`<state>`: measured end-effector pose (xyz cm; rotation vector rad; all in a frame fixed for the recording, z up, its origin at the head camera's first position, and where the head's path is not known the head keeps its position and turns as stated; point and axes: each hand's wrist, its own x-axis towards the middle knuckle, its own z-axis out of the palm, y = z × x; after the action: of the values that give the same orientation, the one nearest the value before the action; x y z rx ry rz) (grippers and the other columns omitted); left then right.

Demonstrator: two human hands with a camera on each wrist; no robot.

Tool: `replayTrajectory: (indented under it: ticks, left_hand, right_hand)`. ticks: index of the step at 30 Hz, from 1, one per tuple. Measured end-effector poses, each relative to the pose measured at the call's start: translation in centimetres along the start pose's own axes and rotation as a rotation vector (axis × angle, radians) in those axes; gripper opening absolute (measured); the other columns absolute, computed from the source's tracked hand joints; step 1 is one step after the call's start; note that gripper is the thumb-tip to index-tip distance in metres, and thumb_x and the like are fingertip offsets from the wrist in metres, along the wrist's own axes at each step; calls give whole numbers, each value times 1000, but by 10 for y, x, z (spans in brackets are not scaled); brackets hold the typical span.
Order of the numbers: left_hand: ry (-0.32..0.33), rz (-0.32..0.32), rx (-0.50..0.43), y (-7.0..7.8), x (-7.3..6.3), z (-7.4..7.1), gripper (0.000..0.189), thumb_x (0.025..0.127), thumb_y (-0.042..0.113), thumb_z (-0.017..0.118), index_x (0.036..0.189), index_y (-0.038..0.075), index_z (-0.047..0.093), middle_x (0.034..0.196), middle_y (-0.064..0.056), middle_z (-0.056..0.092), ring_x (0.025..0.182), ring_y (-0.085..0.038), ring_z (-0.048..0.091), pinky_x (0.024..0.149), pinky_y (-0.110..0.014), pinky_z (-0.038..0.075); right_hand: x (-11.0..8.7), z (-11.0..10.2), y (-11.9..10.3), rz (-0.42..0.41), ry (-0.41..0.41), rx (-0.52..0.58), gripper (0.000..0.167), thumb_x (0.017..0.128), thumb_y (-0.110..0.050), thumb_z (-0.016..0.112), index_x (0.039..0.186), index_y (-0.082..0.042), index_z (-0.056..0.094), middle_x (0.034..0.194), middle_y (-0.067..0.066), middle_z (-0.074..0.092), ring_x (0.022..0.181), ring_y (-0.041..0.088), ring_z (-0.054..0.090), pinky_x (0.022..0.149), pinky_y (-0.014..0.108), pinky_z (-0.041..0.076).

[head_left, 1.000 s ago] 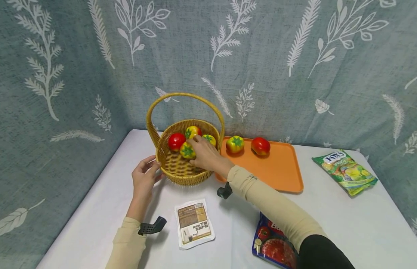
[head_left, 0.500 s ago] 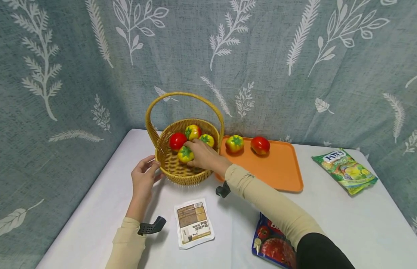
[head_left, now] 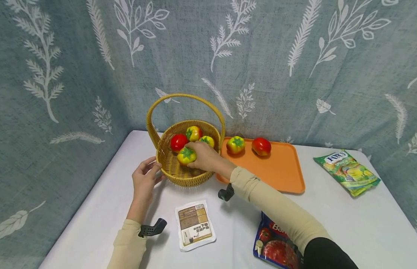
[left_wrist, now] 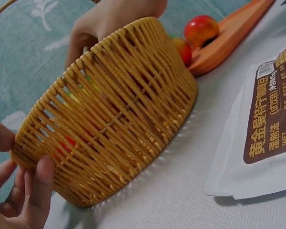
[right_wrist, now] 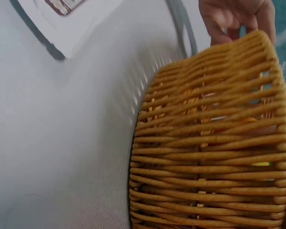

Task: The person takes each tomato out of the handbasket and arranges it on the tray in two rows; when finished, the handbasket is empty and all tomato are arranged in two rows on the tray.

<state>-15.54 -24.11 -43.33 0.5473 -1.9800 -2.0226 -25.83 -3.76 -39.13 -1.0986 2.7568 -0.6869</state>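
The right hand reaches over the near right rim of the basket, its fingers grasping the yellow fruit, green leaf cap turned up. That fruit is inside the basket, towards the front; whether it touches the basket floor I cannot tell. The left hand holds the basket at its left side, thumb at the rim and the other fingers against the outer wall.

Three more pieces share the basket: a red fruit behind and left of the grasped one, a red-and-yellow fruit at the back, and a green-capped fruit on the right, partly covered by the right hand. The handle arches upright overhead. In the left wrist view, red and yellow patches show through the weave.

Just right of the basket lies the orange tray, bearing a capped fruit at its back left and a glossy red fruit beside it, the two apart. On the bench, a white packet lies flat in front of the basket. A blue packet is partly hidden by the right sleeve. A green bag lies right of the tray. Grey-blue cloth with white leaves hangs behind.
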Motion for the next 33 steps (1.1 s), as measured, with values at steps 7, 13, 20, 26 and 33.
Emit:
replayTrajectory:
  ticks: [7,13,20,26,33]
  left_hand:
    - [-3,-13,4,-1,-1,3,38,99,15,62,136,9,56,119,-6,53,100,-17,61,76,-27,61]
    - [12,-21,-14,-1,-1,3,38,98,14,62,136,10,56,118,-5,54,99,-18,62,75,-27,61]
    - [13,-7,-11,1,-1,1,39,98,15,62,136,9,56,118,-5,53,102,-20,62,75,-27,61]
    - [15,-5,2,0,-1,1,40,98,15,63,137,8,55,118,-5,54,104,-21,62,75,-26,61]
    - [8,-19,4,1,-1,3,40,98,15,62,137,9,56,118,-5,54,104,-19,61,76,-27,61]
  right_hand:
    - [-14,-2,-5,-25,38,-8,69,86,-29,80,145,-9,51,140,10,55,127,26,52,106,37,46]
    - [-24,-5,-7,-23,83,-1,69,86,-30,80,146,-12,50,142,10,53,129,27,51,105,41,47]
    - [-39,-15,-8,-48,186,59,68,83,-27,83,143,-12,54,138,9,56,123,28,55,101,44,50]
    - [-49,-16,-7,-59,204,36,68,83,-26,82,144,-13,54,136,10,56,116,26,58,96,40,53]
    - [-60,-19,-7,-68,247,57,69,82,-24,83,143,-13,54,137,8,55,115,25,58,94,39,54]
